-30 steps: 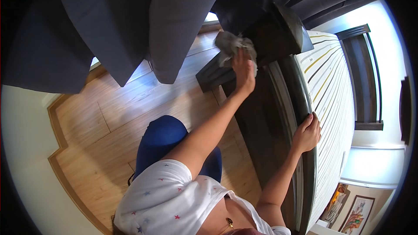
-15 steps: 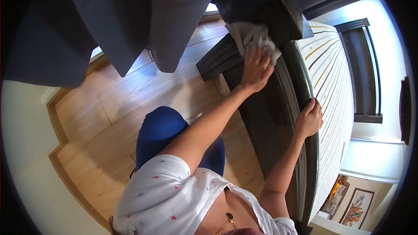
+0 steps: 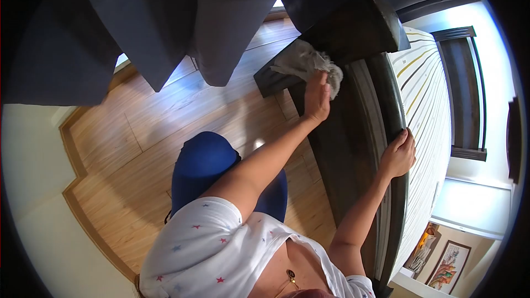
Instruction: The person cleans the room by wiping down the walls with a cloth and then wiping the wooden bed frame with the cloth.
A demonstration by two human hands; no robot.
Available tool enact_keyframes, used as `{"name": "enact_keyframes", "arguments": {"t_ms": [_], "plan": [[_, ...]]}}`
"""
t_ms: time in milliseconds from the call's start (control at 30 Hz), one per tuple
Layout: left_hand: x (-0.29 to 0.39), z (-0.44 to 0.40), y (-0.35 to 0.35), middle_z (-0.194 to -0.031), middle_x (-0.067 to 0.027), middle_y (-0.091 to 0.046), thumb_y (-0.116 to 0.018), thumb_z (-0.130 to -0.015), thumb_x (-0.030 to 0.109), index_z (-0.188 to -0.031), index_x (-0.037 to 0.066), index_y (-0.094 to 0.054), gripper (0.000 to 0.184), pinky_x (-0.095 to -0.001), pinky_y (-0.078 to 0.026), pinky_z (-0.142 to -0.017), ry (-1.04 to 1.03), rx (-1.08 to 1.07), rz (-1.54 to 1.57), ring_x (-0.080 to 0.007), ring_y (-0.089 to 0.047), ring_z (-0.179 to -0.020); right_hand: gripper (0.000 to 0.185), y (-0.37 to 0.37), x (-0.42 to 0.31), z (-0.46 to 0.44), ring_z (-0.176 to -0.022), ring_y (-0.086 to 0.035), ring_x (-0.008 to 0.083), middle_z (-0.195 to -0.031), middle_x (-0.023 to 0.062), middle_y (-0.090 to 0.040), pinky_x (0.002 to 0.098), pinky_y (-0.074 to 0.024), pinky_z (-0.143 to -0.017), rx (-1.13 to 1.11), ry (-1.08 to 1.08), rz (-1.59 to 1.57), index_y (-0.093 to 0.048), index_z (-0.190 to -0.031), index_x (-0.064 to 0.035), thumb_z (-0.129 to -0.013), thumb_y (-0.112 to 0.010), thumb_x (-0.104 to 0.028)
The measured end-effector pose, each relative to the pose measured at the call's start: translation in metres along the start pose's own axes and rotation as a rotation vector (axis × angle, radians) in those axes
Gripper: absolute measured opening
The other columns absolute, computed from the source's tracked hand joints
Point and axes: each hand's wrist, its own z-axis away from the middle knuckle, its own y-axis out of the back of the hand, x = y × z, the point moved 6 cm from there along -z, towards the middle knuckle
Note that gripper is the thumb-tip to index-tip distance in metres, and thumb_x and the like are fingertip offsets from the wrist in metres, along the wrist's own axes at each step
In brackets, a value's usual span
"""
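Note:
A crumpled grey cloth (image 3: 298, 62) lies against the dark wooden bed frame (image 3: 345, 132) near its corner post (image 3: 353, 27) and foot. My left hand (image 3: 318, 98) is closed on the cloth, its fingers partly hidden in the folds. Farther right, my right hand (image 3: 398, 154) grips the dark top rail (image 3: 390, 96), thumb on the rail and fingers over the edge beside the striped mattress (image 3: 428, 110).
Dark grey curtains (image 3: 149, 22) hang at upper left over the wood floor (image 3: 121, 171). My bent knee (image 3: 201, 160) is below my left arm. A dark headboard-like panel (image 3: 461, 94) and a framed picture (image 3: 448, 267) are at the right.
My left hand and the cloth moved right along the frame, then back left and slightly down. My right hand stays on the rail, while the view has shifted slightly.

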Motion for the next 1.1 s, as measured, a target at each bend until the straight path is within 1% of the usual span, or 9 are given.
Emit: {"name": "enact_keyframes", "arguments": {"t_ms": [133,267,467,567,633,767,900,967,1100], "plan": [[-0.097,0.033,0.003,-0.134,-0.0247,-0.039,-0.026,-0.095,0.045,-0.127,-0.005,-0.041,0.061,-0.0423,-0.024,-0.105,0.291,0.086,-0.086,-0.0396,-0.036,-0.123,0.037,-0.003,0.001,-0.001,-0.087,-0.060,0.0276,-0.095,0.0057,-0.066,0.0402,-0.0424,-0.079,0.011,-0.022,0.008,-0.064,-0.103,-0.0100,-0.093,-0.039,-0.034],[-0.094,0.028,0.015,-0.139,-0.0244,-0.033,-0.023,-0.095,0.045,-0.129,-0.006,-0.039,0.063,-0.0423,-0.020,-0.107,0.536,0.188,0.025,-0.0388,-0.030,-0.128,0.038,-0.001,0.000,0.000,-0.087,-0.061,0.0282,-0.094,0.0066,-0.066,0.0403,-0.0425,-0.079,0.018,-0.005,0.009,-0.064,-0.103,-0.0099,-0.093,-0.038,-0.035],[-0.007,-0.005,-0.014,-0.142,-0.0254,-0.026,-0.022,-0.096,0.039,-0.130,-0.009,-0.036,0.060,-0.0441,-0.019,-0.107,-0.062,0.042,0.079,-0.0416,-0.028,-0.129,0.038,-0.008,0.006,0.001,-0.088,-0.061,0.0289,-0.097,0.0079,-0.066,0.0398,-0.0424,-0.079,-0.010,-0.024,0.021,-0.064,-0.106,-0.0102,-0.093,-0.037,-0.034],[-0.055,0.000,-0.011,-0.142,-0.0247,-0.027,-0.023,-0.097,0.037,-0.131,-0.008,-0.035,0.058,-0.0424,-0.017,-0.109,0.151,0.032,0.001,-0.0392,-0.027,-0.130,0.038,-0.008,0.005,0.001,-0.089,-0.061,0.0285,-0.098,0.0084,-0.066,0.0400,-0.0422,-0.079,-0.030,-0.058,0.027,-0.064,-0.107,-0.0104,-0.093,-0.037,-0.033],[-0.098,0.000,0.001,-0.142,-0.0196,-0.031,-0.028,-0.097,0.036,-0.134,-0.005,-0.034,0.056,-0.0379,-0.017,-0.110,0.411,0.215,0.109,-0.0316,-0.027,-0.133,0.038,-0.008,0.005,0.000,-0.088,-0.061,0.0288,-0.097,0.0092,-0.066,0.0400,-0.0427,-0.077,-0.029,-0.056,0.039,-0.064,-0.106,-0.0105,-0.093,-0.036,-0.032],[-0.237,0.030,0.026,-0.143,-0.0133,-0.033,-0.030,-0.097,0.041,-0.136,-0.001,-0.033,0.057,-0.0318,-0.018,-0.109,0.477,0.451,0.298,-0.0232,-0.029,-0.132,0.039,-0.008,0.005,0.001,-0.086,-0.061,0.0291,-0.096,0.0094,-0.066,0.0395,-0.0435,-0.075,-0.015,-0.062,0.078,-0.065,-0.105,-0.0102,-0.093,-0.035,-0.032],[-0.214,0.016,0.071,-0.141,-0.0148,-0.035,-0.029,-0.096,0.047,-0.136,0.000,-0.035,0.062,-0.0308,-0.020,-0.108,1.090,0.516,0.326,-0.0243,-0.035,-0.129,0.040,-0.010,0.007,-0.001,-0.086,-0.061,0.0291,-0.095,0.0093,-0.066,0.0388,-0.0442,-0.075,-0.005,-0.062,0.083,-0.065,-0.104,-0.0100,-0.093,-0.034,-0.032],[-0.227,0.018,0.066,-0.141,-0.0163,-0.035,-0.029,-0.095,0.050,-0.136,0.000,-0.035,0.065,-0.0310,-0.021,-0.107,1.163,0.494,0.292,-0.0253,-0.037,-0.127,0.040,-0.010,0.007,-0.001,-0.086,-0.061,0.0291,-0.095,0.0091,-0.066,0.0387,-0.0445,-0.074,-0.017,-0.080,0.072,-0.065,-0.104,-0.0099,-0.093,-0.034,-0.032],[-0.206,-0.021,0.063,-0.137,-0.0210,-0.040,-0.028,-0.093,0.055,-0.132,-0.003,-0.040,0.071,-0.0328,-0.026,-0.105,0.989,0.341,0.113,-0.0283,-0.041,-0.124,0.040,-0.010,0.009,-0.001,-0.086,-0.061,0.0293,-0.093,0.0098,-0.066,0.0387,-0.0448,-0.074,0.001,-0.069,0.080,-0.065,-0.104,-0.0095,-0.093,-0.034,-0.033]]}}
